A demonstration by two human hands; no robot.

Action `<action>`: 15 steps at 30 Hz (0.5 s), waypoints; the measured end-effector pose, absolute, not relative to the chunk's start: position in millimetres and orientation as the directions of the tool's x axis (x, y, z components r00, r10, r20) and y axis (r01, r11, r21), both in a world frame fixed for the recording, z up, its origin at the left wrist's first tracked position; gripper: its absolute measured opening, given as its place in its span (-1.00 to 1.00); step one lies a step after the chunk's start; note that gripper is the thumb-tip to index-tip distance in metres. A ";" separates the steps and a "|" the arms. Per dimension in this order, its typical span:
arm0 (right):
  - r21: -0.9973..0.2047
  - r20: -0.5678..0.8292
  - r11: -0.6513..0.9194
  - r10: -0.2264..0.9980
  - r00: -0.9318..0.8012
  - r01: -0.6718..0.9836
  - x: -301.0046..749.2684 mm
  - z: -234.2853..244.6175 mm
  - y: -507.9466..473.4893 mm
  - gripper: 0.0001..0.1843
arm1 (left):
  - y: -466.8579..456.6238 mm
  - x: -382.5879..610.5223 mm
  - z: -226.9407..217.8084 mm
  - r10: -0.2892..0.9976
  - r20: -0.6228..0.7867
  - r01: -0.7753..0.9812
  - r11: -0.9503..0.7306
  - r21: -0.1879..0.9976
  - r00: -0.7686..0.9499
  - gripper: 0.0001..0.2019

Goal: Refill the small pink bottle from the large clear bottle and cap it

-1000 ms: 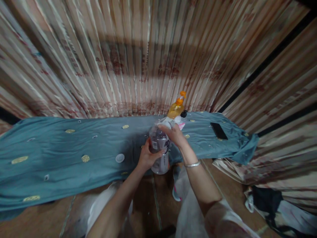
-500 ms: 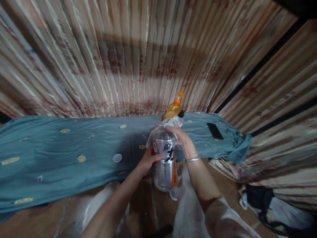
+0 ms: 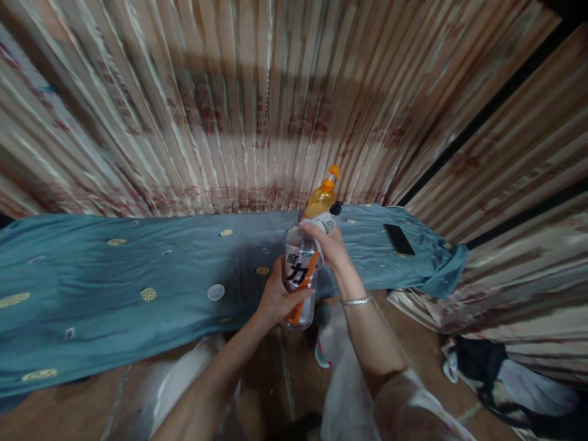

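Note:
My left hand (image 3: 278, 294) is wrapped round the lower half of a clear plastic bottle (image 3: 300, 274) with an orange, silver and black label. The bottle is held off the covered surface, near its front edge, leaning slightly. My right hand (image 3: 328, 245), with a bracelet at the wrist, is at the bottle's upper right side. Its fingers are closed on a thin white cloth (image 3: 324, 222), partly hidden behind the hand. Just beyond stands a pump bottle (image 3: 320, 201) of yellow liquid with an orange pump. A black cap (image 3: 336, 208) shows beside it; what it belongs to is hidden.
A blue-green cloth cover (image 3: 184, 257) with yellow and white patterns lies over the long surface. On its right rests a black phone (image 3: 398, 239). Pleated curtains (image 3: 220, 122) hang behind and to the right. A dark and pale bag-like heap (image 3: 487, 373) lies at lower right.
The bottle has turned, its orange stripe swinging toward the front, and has risen a little. The white cloth has moved off the bottle's left shoulder and is bunched at my right hand.

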State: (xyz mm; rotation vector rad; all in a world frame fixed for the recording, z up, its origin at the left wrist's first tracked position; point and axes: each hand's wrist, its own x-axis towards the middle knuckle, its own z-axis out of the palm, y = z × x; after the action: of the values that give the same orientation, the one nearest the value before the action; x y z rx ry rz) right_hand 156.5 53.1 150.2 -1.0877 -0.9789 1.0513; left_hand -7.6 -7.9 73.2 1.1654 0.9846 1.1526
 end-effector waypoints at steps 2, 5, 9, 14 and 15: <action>-0.981 0.147 0.170 0.965 0.217 -0.095 150.1 149.5 51.9 -0.50 | -7.8 -7.6 75.7 0.989 -0.012 -0.092 0.027 0.995 0.150 -0.05; -0.982 0.167 0.180 0.971 0.172 -0.065 145.9 149.1 51.4 -0.46 | -8.0 -7.8 82.2 0.984 -0.015 -0.196 0.050 0.979 0.178 -0.15; -0.975 0.013 0.027 0.998 0.062 -0.221 151.3 145.9 51.7 -0.31 | -11.4 -10.3 88.9 0.949 -0.082 -0.331 0.186 0.925 0.305 -0.20; -0.956 -0.101 -0.119 0.992 -0.080 -0.268 155.4 132.2 47.7 -0.17 | -17.9 -14.4 85.4 0.878 -0.125 -0.393 0.330 0.859 0.463 -0.16; -0.953 -0.101 -0.118 0.992 -0.077 -0.280 155.3 129.3 46.8 -0.18 | -18.2 -14.6 83.9 0.864 -0.128 -0.400 0.351 0.847 0.488 -0.16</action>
State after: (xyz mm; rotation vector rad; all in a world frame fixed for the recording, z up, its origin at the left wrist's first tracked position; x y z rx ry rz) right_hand 155.3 46.8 129.3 -1.0398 -0.9814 1.4584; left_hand -14.6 -18.2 83.9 0.8548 0.6398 0.8935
